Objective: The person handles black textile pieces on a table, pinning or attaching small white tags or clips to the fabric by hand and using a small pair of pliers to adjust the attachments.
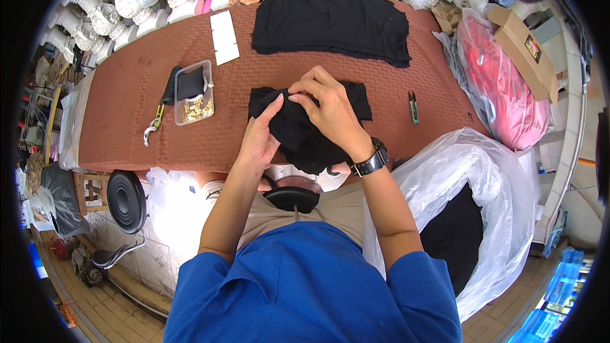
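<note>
Together, a bare left hand [262, 136] and right hand [329, 111] are pinching a soft black fabric piece [308, 143] at the near edge of a brown textured tablecloth [229, 101]; dark folds are hiding the left fingers, obscuring their exact grip.

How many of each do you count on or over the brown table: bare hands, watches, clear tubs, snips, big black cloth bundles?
Hands: 2, left hand and right hand
Watches: 1, black watch
Tubs: 1, clear tub
Snips: 1, green snips
Bundles: 2, held bundle and far bundle
Total: 7
</note>
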Action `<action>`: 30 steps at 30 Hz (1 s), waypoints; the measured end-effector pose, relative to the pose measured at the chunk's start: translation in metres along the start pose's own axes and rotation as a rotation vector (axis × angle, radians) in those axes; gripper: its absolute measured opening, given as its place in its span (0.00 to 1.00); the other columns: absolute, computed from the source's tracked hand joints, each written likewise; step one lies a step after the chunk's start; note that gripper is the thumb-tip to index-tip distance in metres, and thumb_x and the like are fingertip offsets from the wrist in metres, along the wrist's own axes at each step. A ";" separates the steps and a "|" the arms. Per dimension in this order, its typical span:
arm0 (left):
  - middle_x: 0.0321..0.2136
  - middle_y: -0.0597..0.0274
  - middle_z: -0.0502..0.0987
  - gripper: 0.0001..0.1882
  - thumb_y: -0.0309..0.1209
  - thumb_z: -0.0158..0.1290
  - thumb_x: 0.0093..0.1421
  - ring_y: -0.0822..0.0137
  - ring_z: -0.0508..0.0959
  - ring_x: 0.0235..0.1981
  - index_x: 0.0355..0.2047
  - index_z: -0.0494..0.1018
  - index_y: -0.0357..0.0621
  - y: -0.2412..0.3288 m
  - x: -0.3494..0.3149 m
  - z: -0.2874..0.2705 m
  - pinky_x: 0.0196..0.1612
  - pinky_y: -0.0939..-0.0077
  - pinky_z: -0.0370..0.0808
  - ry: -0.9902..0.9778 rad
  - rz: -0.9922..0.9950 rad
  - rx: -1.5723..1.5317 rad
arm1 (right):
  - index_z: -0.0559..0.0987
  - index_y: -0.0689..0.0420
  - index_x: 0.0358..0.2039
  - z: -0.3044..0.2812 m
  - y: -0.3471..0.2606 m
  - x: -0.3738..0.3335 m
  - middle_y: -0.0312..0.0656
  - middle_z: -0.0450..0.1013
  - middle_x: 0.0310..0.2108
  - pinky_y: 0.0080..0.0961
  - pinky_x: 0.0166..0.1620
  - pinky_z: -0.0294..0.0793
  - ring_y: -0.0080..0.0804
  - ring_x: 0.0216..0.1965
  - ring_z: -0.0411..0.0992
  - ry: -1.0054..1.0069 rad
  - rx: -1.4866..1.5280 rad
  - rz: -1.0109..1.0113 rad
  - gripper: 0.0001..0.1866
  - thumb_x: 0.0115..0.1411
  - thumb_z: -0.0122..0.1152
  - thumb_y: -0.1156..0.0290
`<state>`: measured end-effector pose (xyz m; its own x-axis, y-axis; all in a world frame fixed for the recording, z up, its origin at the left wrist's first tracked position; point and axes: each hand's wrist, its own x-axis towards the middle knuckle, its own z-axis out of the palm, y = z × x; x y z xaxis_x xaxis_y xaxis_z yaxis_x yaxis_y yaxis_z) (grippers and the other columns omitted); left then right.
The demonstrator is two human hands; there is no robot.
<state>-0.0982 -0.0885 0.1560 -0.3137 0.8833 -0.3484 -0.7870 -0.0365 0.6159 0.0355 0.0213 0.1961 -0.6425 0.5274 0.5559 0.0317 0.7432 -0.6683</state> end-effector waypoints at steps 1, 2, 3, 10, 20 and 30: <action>0.45 0.61 0.81 0.17 0.36 0.61 0.64 0.67 0.82 0.46 0.49 0.75 0.43 0.001 -0.003 0.002 0.48 0.72 0.81 0.001 -0.002 0.008 | 0.81 0.63 0.37 0.003 0.000 0.002 0.41 0.72 0.33 0.30 0.37 0.74 0.35 0.34 0.74 -0.007 -0.035 -0.034 0.07 0.56 0.66 0.82; 0.45 0.61 0.81 0.17 0.36 0.61 0.64 0.68 0.82 0.46 0.49 0.75 0.43 0.002 -0.004 0.003 0.48 0.72 0.81 0.002 -0.003 0.016 | 0.80 0.63 0.35 0.004 -0.002 0.003 0.40 0.71 0.32 0.32 0.36 0.73 0.33 0.33 0.73 0.008 0.000 -0.027 0.04 0.58 0.64 0.82; 0.45 0.61 0.81 0.17 0.36 0.61 0.64 0.68 0.82 0.46 0.49 0.75 0.42 0.001 -0.004 0.002 0.48 0.72 0.81 0.009 0.018 0.030 | 0.80 0.62 0.35 0.003 -0.004 0.003 0.39 0.72 0.32 0.31 0.36 0.73 0.31 0.33 0.73 0.028 0.027 -0.004 0.04 0.59 0.63 0.82; 0.44 0.59 0.81 0.18 0.35 0.61 0.64 0.67 0.82 0.46 0.49 0.75 0.37 -0.006 -0.003 0.001 0.49 0.71 0.81 0.018 0.035 -0.029 | 0.74 0.63 0.40 -0.017 -0.039 0.018 0.40 0.77 0.33 0.22 0.38 0.76 0.22 0.33 0.74 0.102 0.396 0.133 0.02 0.69 0.54 0.78; 0.29 0.71 0.77 0.11 0.30 0.56 0.68 0.76 0.78 0.31 0.49 0.79 0.44 -0.011 0.000 0.009 0.36 0.80 0.78 0.184 0.006 0.402 | 0.76 0.61 0.38 0.014 -0.114 -0.014 0.45 0.73 0.33 0.32 0.36 0.76 0.43 0.33 0.75 -0.229 0.432 -0.279 0.06 0.61 0.61 0.79; 0.38 0.60 0.82 0.08 0.31 0.61 0.65 0.69 0.84 0.39 0.36 0.79 0.38 -0.023 0.010 -0.003 0.42 0.72 0.84 0.017 0.017 -0.032 | 0.76 0.63 0.38 0.022 -0.138 -0.028 0.45 0.73 0.33 0.32 0.33 0.77 0.42 0.32 0.76 -0.320 0.489 -0.306 0.06 0.60 0.60 0.77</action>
<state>-0.0852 -0.0803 0.1363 -0.3361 0.8742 -0.3505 -0.7982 -0.0669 0.5987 0.0325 -0.1046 0.2618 -0.7655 0.1178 0.6326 -0.4916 0.5274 -0.6930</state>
